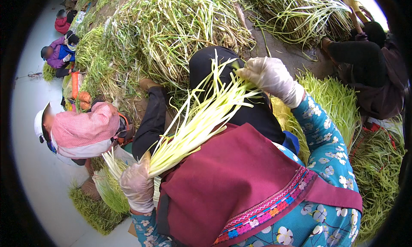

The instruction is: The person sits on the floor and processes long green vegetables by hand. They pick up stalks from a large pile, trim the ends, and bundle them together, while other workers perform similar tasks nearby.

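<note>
A loose bunch of pale yellow-green chive-like stalks (pixel 193 137) lies slantwise across my lap, above the maroon apron (pixel 214 178). My left hand (pixel 138 184), in a thin whitish glove, is wrapped round the white lower ends, which stick out past the fist. At the other end my right hand (pixel 271 78), gloved the same way, has its fingers closed on some leaf tips near my dark-trousered knee (pixel 212 64). Several leaf ends fan out loose beside it. The right thumb and fingertips are partly hidden by the glove and leaves.
A big heap of uncut green stalks (pixel 184 28) rises ahead, with another heap (pixel 296 11) at the far right. Sorted bundles (pixel 332 101) stand by my right arm, others (pixel 96 208) at lower left. A person in a checked pink shirt (pixel 86 127) sits close on the left.
</note>
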The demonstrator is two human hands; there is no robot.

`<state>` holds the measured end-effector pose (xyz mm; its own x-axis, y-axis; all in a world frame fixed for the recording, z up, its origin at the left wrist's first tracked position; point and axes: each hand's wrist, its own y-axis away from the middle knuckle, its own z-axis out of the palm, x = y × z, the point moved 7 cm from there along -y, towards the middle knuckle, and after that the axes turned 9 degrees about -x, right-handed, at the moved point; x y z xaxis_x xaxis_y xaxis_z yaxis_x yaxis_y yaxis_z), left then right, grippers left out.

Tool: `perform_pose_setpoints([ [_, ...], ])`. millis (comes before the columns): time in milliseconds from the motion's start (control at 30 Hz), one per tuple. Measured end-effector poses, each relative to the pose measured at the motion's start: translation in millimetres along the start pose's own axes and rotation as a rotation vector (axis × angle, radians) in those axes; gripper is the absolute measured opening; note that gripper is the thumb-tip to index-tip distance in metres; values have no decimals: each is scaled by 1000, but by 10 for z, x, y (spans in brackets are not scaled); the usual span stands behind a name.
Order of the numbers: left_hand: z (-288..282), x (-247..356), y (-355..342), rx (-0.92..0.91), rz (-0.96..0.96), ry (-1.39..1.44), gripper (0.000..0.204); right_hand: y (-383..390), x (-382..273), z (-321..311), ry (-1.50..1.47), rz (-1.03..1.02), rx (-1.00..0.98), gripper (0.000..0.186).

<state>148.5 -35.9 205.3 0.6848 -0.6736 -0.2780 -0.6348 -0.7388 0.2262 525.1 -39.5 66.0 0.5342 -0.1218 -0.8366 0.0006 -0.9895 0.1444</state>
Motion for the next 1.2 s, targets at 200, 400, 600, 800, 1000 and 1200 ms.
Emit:
perform_pose_setpoints([
  [200, 65, 31, 28, -13, 34, 206, 32, -167, 94, 115, 717, -228, 249, 26],
  [400, 145, -30, 21, -24, 16, 263, 30, 71, 914, -515, 345, 124, 349, 22],
  [600, 149, -30, -25, -5, 2, 335, 28, 211, 742, -373, -428, 225, -115, 34],
  [800, 144, -8, -54, -22, -1, 343, 26, 215, 513, 31, -390, 224, -411, 40],
  [1000, 185, -6, -152, -383, -432, 1376, 41, 144, 500, -248, -689, 201, -1, 16],
  [1200, -25, 342, -653, -764, 106, 1507, 51, 177, 352, -1055, -717, -293, 455, 21],
])
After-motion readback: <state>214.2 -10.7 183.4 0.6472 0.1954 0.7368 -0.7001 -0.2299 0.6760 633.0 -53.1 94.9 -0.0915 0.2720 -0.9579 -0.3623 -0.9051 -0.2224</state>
